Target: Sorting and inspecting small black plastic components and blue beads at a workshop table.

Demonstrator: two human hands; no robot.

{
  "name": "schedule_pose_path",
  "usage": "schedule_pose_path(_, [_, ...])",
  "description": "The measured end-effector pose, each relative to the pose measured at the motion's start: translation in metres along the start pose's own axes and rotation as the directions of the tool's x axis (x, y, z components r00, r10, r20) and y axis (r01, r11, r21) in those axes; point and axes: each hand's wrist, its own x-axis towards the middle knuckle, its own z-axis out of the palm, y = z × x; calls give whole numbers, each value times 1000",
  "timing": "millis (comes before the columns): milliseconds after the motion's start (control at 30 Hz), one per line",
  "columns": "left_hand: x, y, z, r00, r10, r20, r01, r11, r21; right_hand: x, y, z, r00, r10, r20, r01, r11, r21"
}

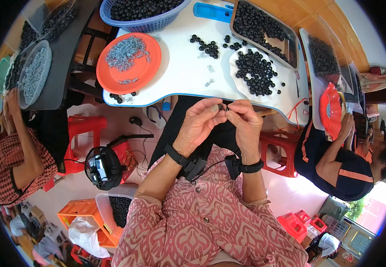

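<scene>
My left hand [197, 125] and my right hand [247, 129] meet in front of the table's near edge, over my lap. Thumb and fingers of the left pinch a small black round piece [222, 107]. The right hand's fingertips close on another small dark piece [227, 109] right beside it; whether the two are joined is too small to tell. Beyond the hands, a white scalloped plate [238, 85] carries many black round pieces. An orange-red plate [108, 81] to the left holds a heap of small clear-grey parts.
On the white table [179, 66] lie loose black pieces [208, 48] and small clear parts [210, 68]. A blue basket [157, 23] and a metal tray [297, 60] hold more black pieces. People sit at left [21, 160] and right [342, 171]. Red stools [84, 127] stand below.
</scene>
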Motion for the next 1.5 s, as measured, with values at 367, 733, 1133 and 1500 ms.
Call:
schedule_pose_path(367, [-2,-4,-1,1000,11,-28,-9,996,87,-1,4,3,1000,5,11,-5,1000,-20])
schedule_pose_path(733, [-1,-3,1,998,60,6,-60,986,155,-3,-2,6,1000,-19,-24,18,999,-50])
schedule_pose_path(1133, [0,-4,1,999,36,-12,-34,990,134,-5,-6,4,998,-4,-56,-3,993,-119])
schedule_pose_path(1500, [-2,-5,-3,998,55,8,-55,970,237,-8,-6,3,996,-87,-20,79,965,-249])
